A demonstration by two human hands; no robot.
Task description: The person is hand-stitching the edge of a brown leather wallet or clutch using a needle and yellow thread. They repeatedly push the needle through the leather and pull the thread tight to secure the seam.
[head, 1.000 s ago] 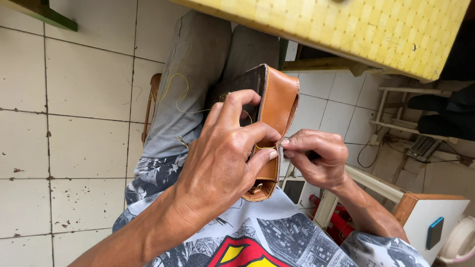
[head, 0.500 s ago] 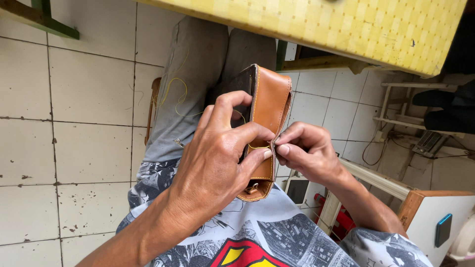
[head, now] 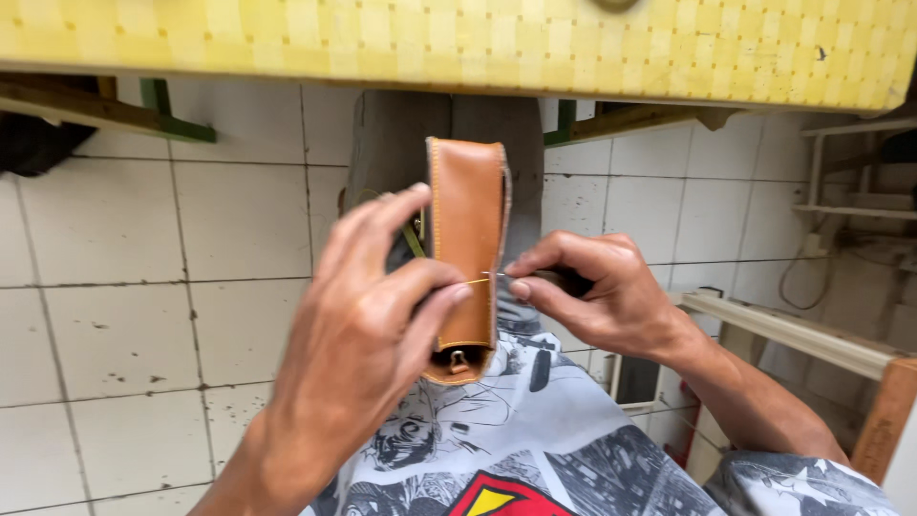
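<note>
Two hands: both work on one tan leather pouch [head: 466, 239], the landmark here.
Pouch position: upright over the person's lap, below the yellow surface [head: 458, 43] edge, above the printed shirt [head: 516, 449].
Left hand [head: 368, 325]: left of the pouch, fingers curled, thumb and forefinger pinching its stitched edge.
Right hand [head: 597, 291]: right of the pouch, closed on a dark-handled tool whose thin metal tip [head: 489, 277] meets the seam.
Thread [head: 475, 281]: yellow, at the seam between both hands.
Floor [head: 143, 287]: white tiles, left of and behind the pouch.
</note>
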